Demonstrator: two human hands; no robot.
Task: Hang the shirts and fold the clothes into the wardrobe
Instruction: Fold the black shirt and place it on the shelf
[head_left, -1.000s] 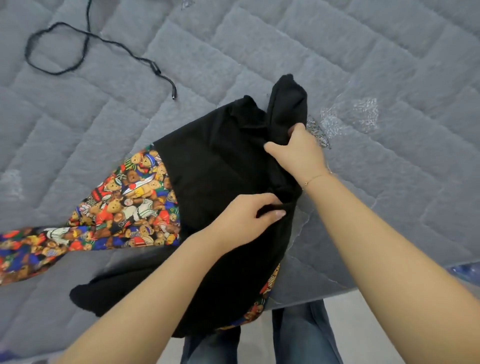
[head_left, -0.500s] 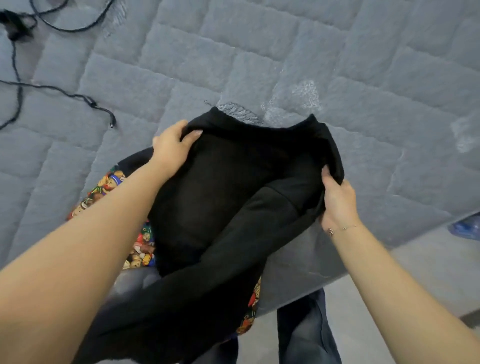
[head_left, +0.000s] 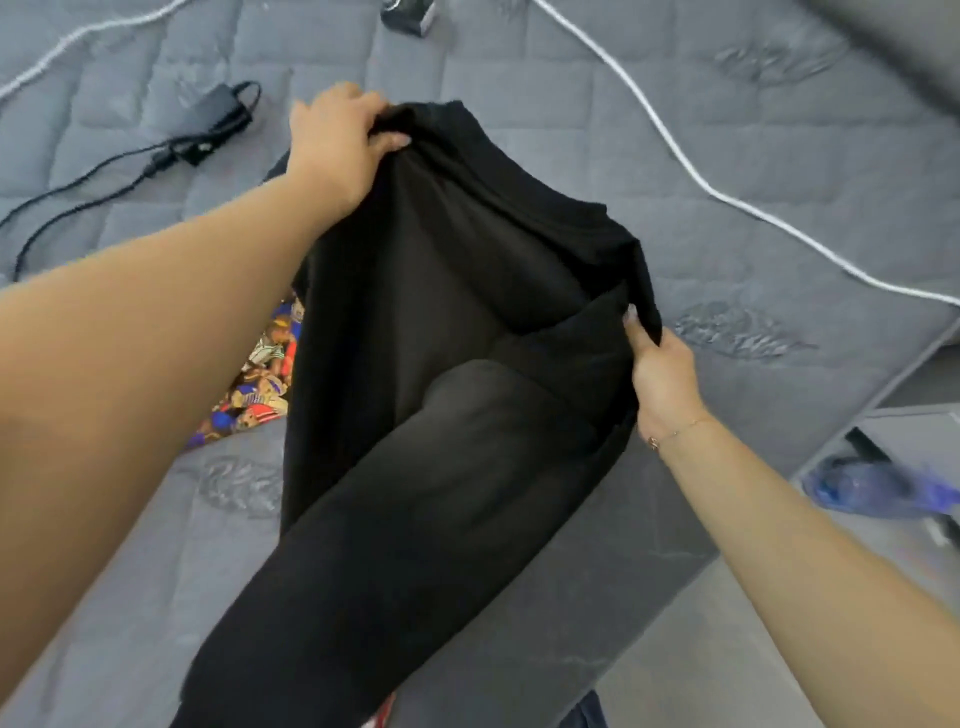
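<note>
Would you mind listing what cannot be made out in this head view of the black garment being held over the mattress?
- Patterned cloth: mostly hidden under the black garment and the left forearm.
- Black garment: lower end cut off by the bottom edge; its type is unclear.
- Blue object on the floor: blurred, unidentifiable.
- Dark item on the mattress: cut off by the top edge.
- Right hand: fingers tucked behind the fabric.

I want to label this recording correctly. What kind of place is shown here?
Most likely a bedroom. The person holds a black garment over a bare quilted grey mattress; a colourful printed cloth lies on it, beside a charger with its cable. No wardrobe is in view.
</note>
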